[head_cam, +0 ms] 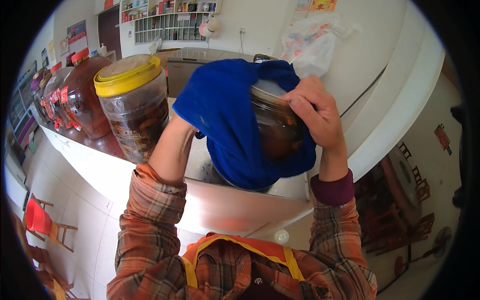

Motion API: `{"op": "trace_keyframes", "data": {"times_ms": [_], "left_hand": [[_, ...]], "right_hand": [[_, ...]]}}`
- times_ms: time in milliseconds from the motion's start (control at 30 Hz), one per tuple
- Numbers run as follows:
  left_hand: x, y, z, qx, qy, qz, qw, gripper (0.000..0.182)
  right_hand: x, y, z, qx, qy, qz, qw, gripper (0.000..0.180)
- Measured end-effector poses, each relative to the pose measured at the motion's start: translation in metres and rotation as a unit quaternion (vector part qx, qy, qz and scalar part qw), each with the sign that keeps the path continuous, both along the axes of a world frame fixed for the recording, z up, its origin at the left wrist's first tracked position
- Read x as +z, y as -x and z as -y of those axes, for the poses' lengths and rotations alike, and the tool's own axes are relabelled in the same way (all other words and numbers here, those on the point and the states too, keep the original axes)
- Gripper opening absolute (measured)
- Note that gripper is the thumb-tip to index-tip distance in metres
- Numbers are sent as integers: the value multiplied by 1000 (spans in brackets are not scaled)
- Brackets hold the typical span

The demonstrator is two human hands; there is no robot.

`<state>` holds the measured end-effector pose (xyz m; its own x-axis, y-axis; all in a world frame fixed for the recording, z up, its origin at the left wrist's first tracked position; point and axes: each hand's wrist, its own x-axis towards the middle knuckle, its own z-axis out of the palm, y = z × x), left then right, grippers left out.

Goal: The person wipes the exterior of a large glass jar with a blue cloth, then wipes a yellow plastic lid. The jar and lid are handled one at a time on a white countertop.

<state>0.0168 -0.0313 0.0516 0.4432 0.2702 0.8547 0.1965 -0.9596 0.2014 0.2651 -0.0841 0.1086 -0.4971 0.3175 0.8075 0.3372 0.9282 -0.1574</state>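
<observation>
A large clear jar (277,131) with dark contents stands tilted in front of me on a metal-topped counter (195,161). Its rim carries a pale lid (269,86). A blue cloth (225,120) drapes over its left side and wraps around its lower front. My right hand (317,108) grips the jar's upper right edge, thumb on the near side; its other fingers are mostly hidden behind. On the left, only the wrist end of my left hand (187,125) shows, since the cloth covers its fingers.
Left of me stand a jar with a yellow lid (127,77) and a big red-capped jar (86,93) of dark liquid. A plastic bag (311,45) hangs on the wall. A white ledge (405,123) curves along the right. On the floor stands a stool (62,230) by a red bucket (37,217).
</observation>
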Motion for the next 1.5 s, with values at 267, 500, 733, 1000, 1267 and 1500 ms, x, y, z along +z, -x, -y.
{"op": "trace_keyframes", "data": {"times_ms": [267, 500, 733, 1000, 1267, 1500], "left_hand": [[-3, -22, 33, 98, -99, -1, 990, 44], [-58, -13, -34, 3, 81, 127, 989, 50], [-80, -19, -25, -232, 396, 316, 831, 53], [-58, -22, 10, -256, 418, 335, 804, 53], [-84, -16, -27, -297, 447, 337, 774, 51], [-89, -7, -22, -138, 284, 236, 919, 54]], "right_hand": [[-6, 4, 2, 3, 9, -54, 999, 18], [-4, 0, 1, 15, 29, -25, 999, 15], [-2, 5, 3, -13, 64, -50, 997, 15], [-6, 7, 3, -16, 102, -96, 990, 14], [-7, 4, 1, -5, 105, -88, 991, 14], [-6, 3, -1, 19, -2, -44, 999, 11]]}}
